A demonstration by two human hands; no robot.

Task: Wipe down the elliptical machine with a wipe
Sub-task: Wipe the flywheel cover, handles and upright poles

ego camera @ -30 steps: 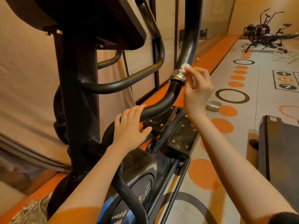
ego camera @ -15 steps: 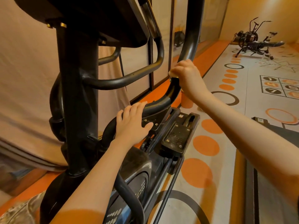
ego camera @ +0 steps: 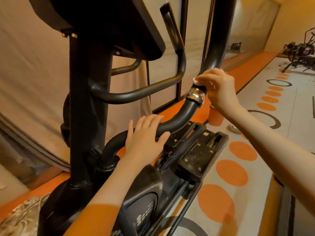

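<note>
Right hand [ego camera: 219,89] rose above collar [ego camera: 195,96].

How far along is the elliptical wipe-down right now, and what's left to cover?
Done: nothing in this view proves any part is finished. In hand: the right hand pinches a small white wipe against the moving handlebar, just above its chrome collar, while the left hand rests flat on the bar lower down. Likely left: the foot pedal, which looks dusty, plus the fixed handle and flywheel housing.
</note>
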